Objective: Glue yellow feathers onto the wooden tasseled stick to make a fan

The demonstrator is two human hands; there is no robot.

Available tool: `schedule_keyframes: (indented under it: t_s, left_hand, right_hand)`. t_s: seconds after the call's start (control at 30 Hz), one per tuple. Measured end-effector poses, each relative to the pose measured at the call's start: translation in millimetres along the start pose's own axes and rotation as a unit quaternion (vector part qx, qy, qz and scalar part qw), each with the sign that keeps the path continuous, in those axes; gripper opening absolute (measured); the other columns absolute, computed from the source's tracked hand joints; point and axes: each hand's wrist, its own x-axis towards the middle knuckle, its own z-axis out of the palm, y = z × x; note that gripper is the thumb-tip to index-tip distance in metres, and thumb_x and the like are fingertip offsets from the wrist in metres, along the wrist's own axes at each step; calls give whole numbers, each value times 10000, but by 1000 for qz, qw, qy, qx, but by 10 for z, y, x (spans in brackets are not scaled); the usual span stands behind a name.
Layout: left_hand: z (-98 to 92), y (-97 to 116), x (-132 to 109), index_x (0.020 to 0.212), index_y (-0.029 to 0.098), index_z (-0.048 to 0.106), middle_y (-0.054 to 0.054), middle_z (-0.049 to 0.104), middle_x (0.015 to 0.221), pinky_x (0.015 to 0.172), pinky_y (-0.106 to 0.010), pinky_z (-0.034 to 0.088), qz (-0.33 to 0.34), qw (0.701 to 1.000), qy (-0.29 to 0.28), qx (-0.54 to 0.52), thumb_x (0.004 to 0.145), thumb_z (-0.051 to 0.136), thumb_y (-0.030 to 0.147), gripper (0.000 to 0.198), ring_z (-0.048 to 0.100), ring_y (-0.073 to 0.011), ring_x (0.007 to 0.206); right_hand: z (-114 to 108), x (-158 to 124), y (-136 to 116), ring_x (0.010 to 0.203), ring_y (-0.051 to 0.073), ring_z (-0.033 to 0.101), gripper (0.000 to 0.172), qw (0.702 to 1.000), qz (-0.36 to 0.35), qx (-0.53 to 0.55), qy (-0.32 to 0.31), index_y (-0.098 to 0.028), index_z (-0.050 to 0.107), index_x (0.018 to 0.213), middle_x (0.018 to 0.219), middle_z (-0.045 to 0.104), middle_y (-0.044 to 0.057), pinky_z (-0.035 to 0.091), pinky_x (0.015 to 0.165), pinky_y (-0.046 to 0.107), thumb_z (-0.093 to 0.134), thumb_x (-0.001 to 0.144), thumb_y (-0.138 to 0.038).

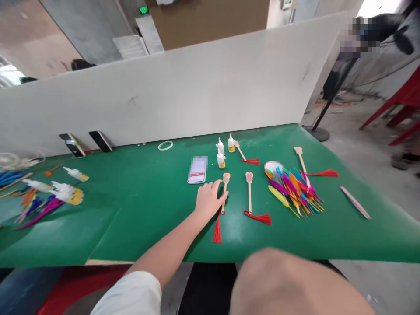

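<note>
**Left hand (207, 200) at a tasselled stick (225, 197)**

The tasselled stick lies on the green table (147, 197), its pink head pointing away from the person and its red tassel (217, 231) toward the near edge. The left thumb and fingers curve about the shaft below the head; whether they are closed on it cannot be told. The state of the right hand cannot be told; blurred bare skin fills the foreground at lower right.

Adjacent items: a phone (197, 170) lies just beyond the left hand. Three white bottles (221, 161) stand beyond the stick. A second stick (250, 193) lies parallel, immediately to the right. Farther right, a pile of coloured feathers (297, 190) adjoins a round container (273, 164). A thin pale strip (355, 202) lies near the right end of the table.
</note>
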Motion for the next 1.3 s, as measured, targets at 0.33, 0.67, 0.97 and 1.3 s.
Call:
schedule_keyframes:
  t_s: [0.33, 0.67, 0.97, 1.3]
  left_hand:
    - [38, 39, 151, 958, 208, 566, -50, 636, 758, 703, -318, 364, -41, 998, -48, -31, 774, 509, 508, 357, 587, -242, 795]
    - [86, -71, 227, 783, 211, 538, 25, 596, 603, 518, -227, 337, -101, 974, -23, -204, 796, 484, 355, 155, 554, -139, 549]
    - [73, -30, 146, 1182, 232, 352, 14, 629, 843, 391, -184, 407, -134, 916, -17, -377, 827, 430, 375, 391, 490, -61, 386]
    - [86, 168, 20, 1179, 249, 464, -69, 493, 1216, 504, -209, 504, -108, 927, -37, -358, 750, 457, 115, 449, 598, -94, 615]
  right_hand:
    - [-1055, -599, 1511, 712, 212, 586, 278, 669, 512, -326, 428, -223, 626, 834, 820, 672, 39, 361, 553, 282, 482, 765, -450]
    - [-1479, -1428, 1769, 805, 234, 600, 328, 525, 559, -336, 547, -202, 612, 1053, 931, 665, 88, 442, 682, 351, 477, 766, -285]
    - [-1437, -1817, 1792, 725, 247, 616, 274, 542, 643, -298, 451, -182, 695, 883, 848, 687, 88, 409, 554, 310, 671, 635, -296]
    - [-1324, -1512, 1777, 717, 201, 602, 217, 588, 623, -311, 412, -214, 692, 837, 838, 679, 57, 384, 556, 273, 635, 659, -324]
